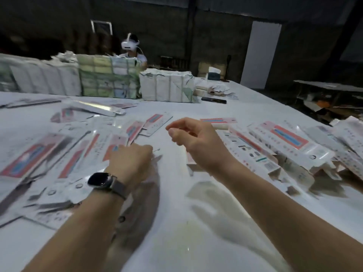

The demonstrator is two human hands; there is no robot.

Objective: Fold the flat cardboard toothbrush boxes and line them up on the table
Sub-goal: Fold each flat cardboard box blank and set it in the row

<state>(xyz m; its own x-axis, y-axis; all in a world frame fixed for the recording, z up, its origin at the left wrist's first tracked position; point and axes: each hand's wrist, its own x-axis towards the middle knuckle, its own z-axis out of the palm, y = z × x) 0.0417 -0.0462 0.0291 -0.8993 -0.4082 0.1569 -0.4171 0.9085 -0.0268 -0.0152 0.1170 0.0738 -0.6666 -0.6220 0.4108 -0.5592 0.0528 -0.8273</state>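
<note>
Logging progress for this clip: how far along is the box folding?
Done: several folded boxes lie grouped at right, loosely rather than in a neat line. In hand: nothing clearly; the right hand hovers loosely curled, and the left hand reaches to the flat boxes, its grip hidden. Left: many flats remain, plus wrapped bundles behind.

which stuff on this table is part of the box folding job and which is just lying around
Job:
- flat pink-and-white cardboard toothbrush boxes, left
- folded white boxes, right
- left hand, right hand

Lying about:
- wrapped white bundles
- green-banded bundle
- black slim object
</note>
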